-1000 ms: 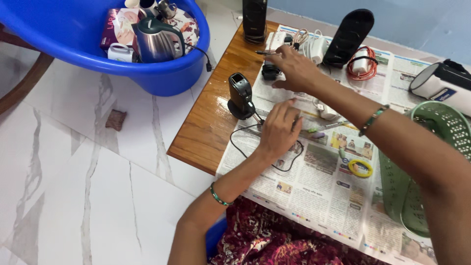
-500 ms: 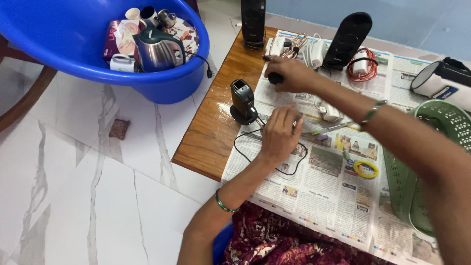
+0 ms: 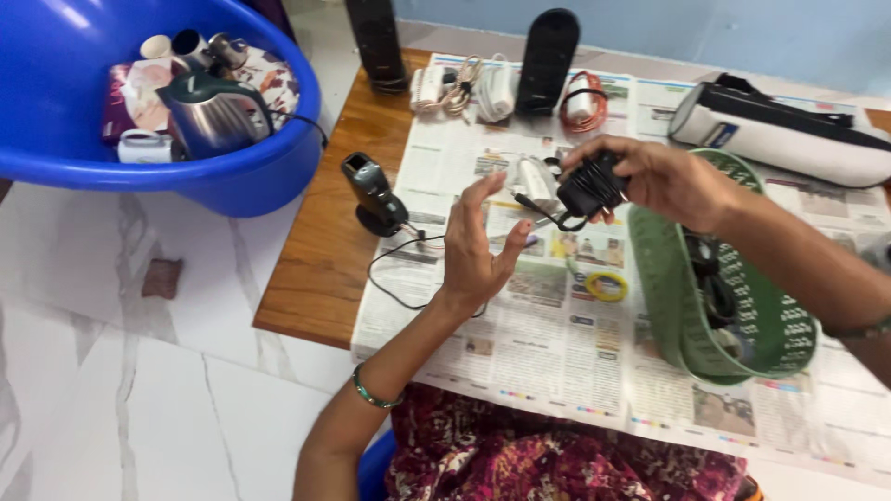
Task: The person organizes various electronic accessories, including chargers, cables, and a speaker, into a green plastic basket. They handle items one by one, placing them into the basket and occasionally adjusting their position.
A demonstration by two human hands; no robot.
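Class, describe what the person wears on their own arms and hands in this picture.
Both arms are bare, with no sleeves or gloves. The left wrist carries a thin green bangle with light bands. Nothing shows on the left hand or the right hand; no rings are visible.

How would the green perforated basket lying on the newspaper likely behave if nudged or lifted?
The green basket lies tilted on its side on the newspaper, so a push would probably rock or roll it. Its thin perforated plastic wall suggests it is light and slightly flexible. The dark items inside might shift or spill.
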